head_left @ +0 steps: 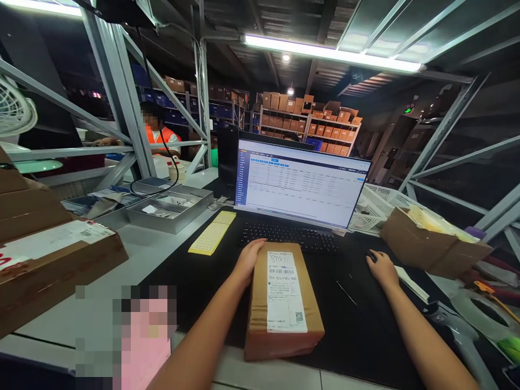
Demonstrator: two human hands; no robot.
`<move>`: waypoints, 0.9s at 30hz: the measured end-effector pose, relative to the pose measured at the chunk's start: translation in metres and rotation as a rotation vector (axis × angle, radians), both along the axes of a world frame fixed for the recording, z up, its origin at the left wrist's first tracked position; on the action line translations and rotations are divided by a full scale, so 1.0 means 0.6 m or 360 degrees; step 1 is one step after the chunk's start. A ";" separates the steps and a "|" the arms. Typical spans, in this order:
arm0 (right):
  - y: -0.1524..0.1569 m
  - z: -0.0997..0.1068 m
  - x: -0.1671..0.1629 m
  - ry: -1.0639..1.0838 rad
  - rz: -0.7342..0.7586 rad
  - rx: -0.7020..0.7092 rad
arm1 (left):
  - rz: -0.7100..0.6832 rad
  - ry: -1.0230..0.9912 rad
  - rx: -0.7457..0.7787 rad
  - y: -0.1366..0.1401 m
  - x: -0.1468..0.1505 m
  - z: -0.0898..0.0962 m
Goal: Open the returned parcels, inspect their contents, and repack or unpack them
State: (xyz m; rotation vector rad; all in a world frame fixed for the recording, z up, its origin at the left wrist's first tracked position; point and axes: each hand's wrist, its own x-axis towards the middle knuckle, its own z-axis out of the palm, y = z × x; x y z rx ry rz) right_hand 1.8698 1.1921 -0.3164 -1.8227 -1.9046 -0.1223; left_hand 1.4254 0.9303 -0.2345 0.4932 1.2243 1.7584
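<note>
Head view: worktop [142,238] with black mat [349,336]; lit monitor [300,184] behind keyboard [288,236].
Carton [284,298]: labelled, lying on the black mat before the keyboard.
Left hand [250,259]: touching the carton's far left corner; cannot tell whether it grips.
Right hand [384,269]: curled over the mouse [371,256], right of the carton.

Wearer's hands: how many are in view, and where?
2: the left hand at the far left corner of the box, the right hand on the mouse.
</note>
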 end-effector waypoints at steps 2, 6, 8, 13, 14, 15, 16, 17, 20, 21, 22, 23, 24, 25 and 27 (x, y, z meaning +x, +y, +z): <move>-0.001 0.002 0.000 0.0002 -0.0023 -0.0013 | 0.0010 0.0008 0.0005 0.000 0.000 0.000; -0.003 0.005 -0.002 -0.0010 -0.0002 0.0015 | 0.0007 0.0008 -0.0004 -0.002 0.002 0.002; -0.004 0.005 -0.003 -0.0024 0.0042 0.0014 | -0.0007 0.0009 -0.0014 -0.004 0.002 0.004; -0.003 0.004 -0.004 -0.0031 -0.0031 0.0009 | -0.0025 0.0035 -0.0031 -0.008 0.001 0.006; -0.002 0.004 -0.003 -0.0031 -0.0050 0.0011 | -0.0024 0.0042 -0.0037 -0.007 0.001 0.006; -0.002 0.004 -0.003 -0.0031 -0.0061 0.0014 | -0.0022 0.0048 -0.0041 -0.006 0.001 0.006; -0.002 0.005 -0.003 -0.0031 -0.0064 0.0019 | -0.0020 0.0054 -0.0044 -0.006 0.000 0.005; -0.002 0.006 -0.002 -0.0031 -0.0063 0.0025 | -0.0021 0.0058 -0.0047 -0.005 0.000 0.004; -0.003 0.007 -0.003 -0.0033 -0.0043 0.0042 | -0.0026 0.0075 -0.0049 -0.002 -0.002 0.001; -0.003 0.007 -0.003 -0.0036 -0.0029 0.0041 | -0.0027 0.0082 -0.0048 -0.002 -0.003 0.000; -0.004 0.007 -0.004 -0.0040 -0.0012 0.0038 | -0.0027 0.0090 -0.0044 -0.001 -0.003 -0.001; -0.004 0.007 -0.004 -0.0044 0.0004 0.0032 | -0.0026 0.0098 -0.0040 -0.001 -0.004 -0.002; -0.004 0.006 -0.005 -0.0045 0.0016 0.0029 | -0.0027 0.0104 -0.0037 -0.001 -0.005 -0.002; -0.004 0.006 -0.005 -0.0046 0.0025 0.0027 | -0.0029 0.0106 -0.0037 -0.001 -0.005 -0.003; -0.003 0.005 -0.005 -0.0044 0.0030 0.0028 | -0.0026 0.0103 -0.0047 -0.001 -0.005 -0.003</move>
